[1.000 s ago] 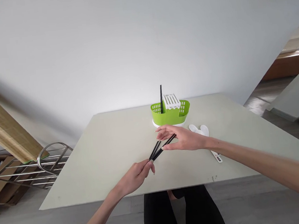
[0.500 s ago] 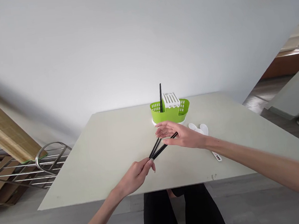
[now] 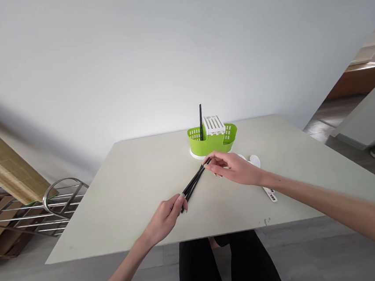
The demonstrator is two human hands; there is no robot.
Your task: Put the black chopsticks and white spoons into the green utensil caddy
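Note:
Black chopsticks (image 3: 194, 182) are held above the pale table (image 3: 136, 194), slanting from lower left to upper right. My left hand (image 3: 164, 215) pinches their near end. My right hand (image 3: 235, 169) pinches their far tips, fingers closed round them, just in front of a green cutlery holder (image 3: 212, 142). The holder has slotted sides, a white ribbed insert (image 3: 214, 125) and one black chopstick (image 3: 200, 121) standing upright in its left part.
White spoons (image 3: 253, 160) lie on the table right of the holder, partly behind my right hand. A small white strip (image 3: 270, 193) lies beside my right forearm. A metal rack (image 3: 48, 207) and a bamboo mat (image 3: 4, 167) stand at the left, off the table.
The spread chopsticks have come together into one bundle. My right hand went from flat and open over them to pinching their far tips, and moved slightly toward the holder.

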